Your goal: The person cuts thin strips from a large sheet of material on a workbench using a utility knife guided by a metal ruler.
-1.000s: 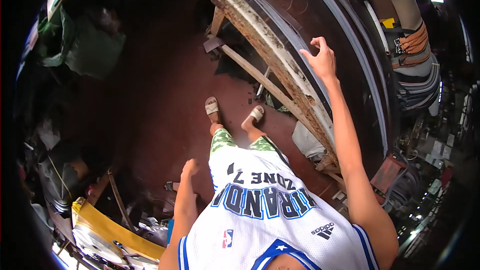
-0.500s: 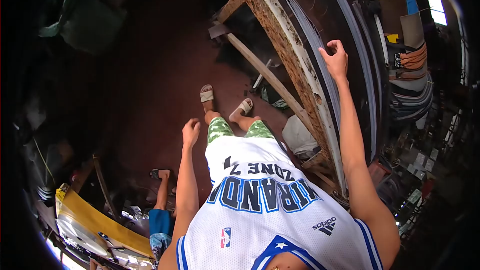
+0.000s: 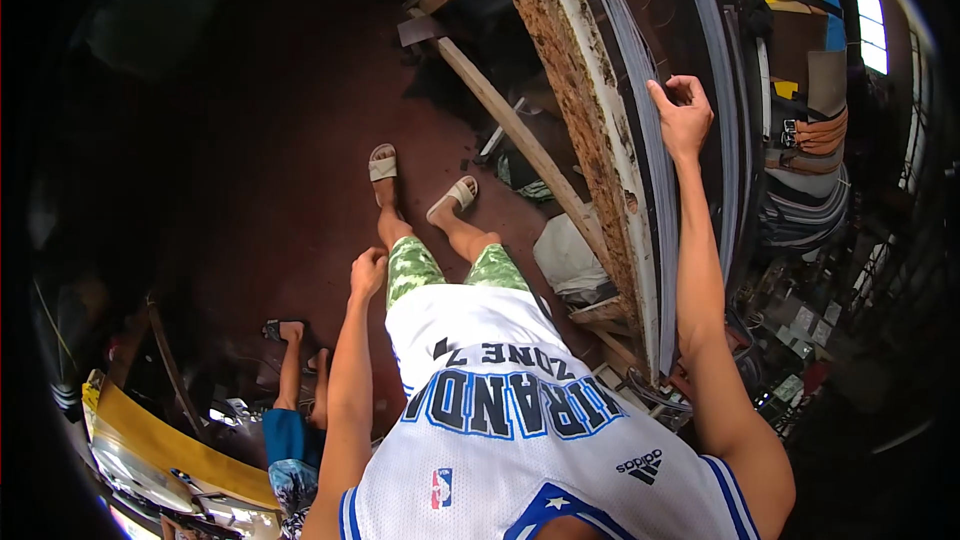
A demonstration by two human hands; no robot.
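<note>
My right hand [image 3: 684, 120] is over a long table, with thumb and fingers curled towards each other beside a bundle of long thin grey strips [image 3: 640, 100]. A fine strand shows near its fingertips, but I cannot make out what lies between them. A second bundle of grey strips [image 3: 716, 70] runs alongside, to the right of the hand. My left hand [image 3: 368, 273] hangs low beside the green patterned shorts [image 3: 414, 267], its fingers loosely curled in, with nothing visible in them.
The table's worn wooden edge [image 3: 575, 80] and a slanting brace [image 3: 520, 130] are on my right. A white sack [image 3: 572, 258] lies beneath. Stacked bags and straps [image 3: 815, 140] sit beyond the strips. Another person's legs [image 3: 290, 370] and a yellow-edged surface [image 3: 180, 445] are at lower left.
The view has shifted, so the table edge and my feet appear further left. My right hand stays by the strips, slightly further right in view. My left hand still hangs at my side.
</note>
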